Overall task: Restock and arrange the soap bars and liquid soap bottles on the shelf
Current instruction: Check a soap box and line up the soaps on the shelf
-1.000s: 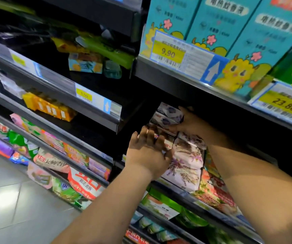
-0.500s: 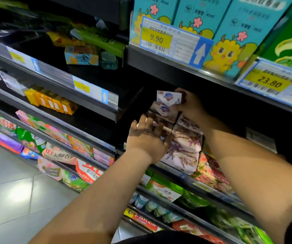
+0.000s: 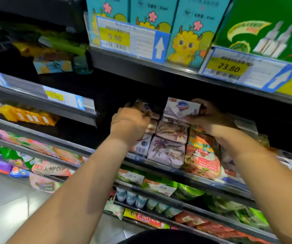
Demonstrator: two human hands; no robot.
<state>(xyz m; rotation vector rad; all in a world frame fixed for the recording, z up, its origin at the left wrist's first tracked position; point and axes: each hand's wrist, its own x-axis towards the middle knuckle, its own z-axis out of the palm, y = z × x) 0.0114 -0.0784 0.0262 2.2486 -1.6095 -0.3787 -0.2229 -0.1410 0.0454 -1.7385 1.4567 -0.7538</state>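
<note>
My right hand (image 3: 210,117) grips a white-and-lilac soap bar box with a blue shield logo (image 3: 181,107), held upright above a row of lavender-print soap packs (image 3: 168,143). My left hand (image 3: 129,124) grips another soap bar box (image 3: 142,106) at the left end of the same shelf (image 3: 159,164), fingers curled round it. Under the left wrist lies a white soap box with a barcode (image 3: 141,147). Orange goat-soap packs (image 3: 201,155) lie to the right of the lavender packs.
The shelf above carries teal cartoon boxes (image 3: 185,23), a green box (image 3: 268,27) and price tags 9.90 (image 3: 115,38) and 23.80 (image 3: 228,67). Lower shelves hold green and red packs. Left bay has orange bars (image 3: 29,117) and pink packs. Grey tiled floor lies at the lower left.
The right hand has lifted the shield-logo box higher and turned it upright. The left hand moved up from the lavender packs and closed on a box at the left.
</note>
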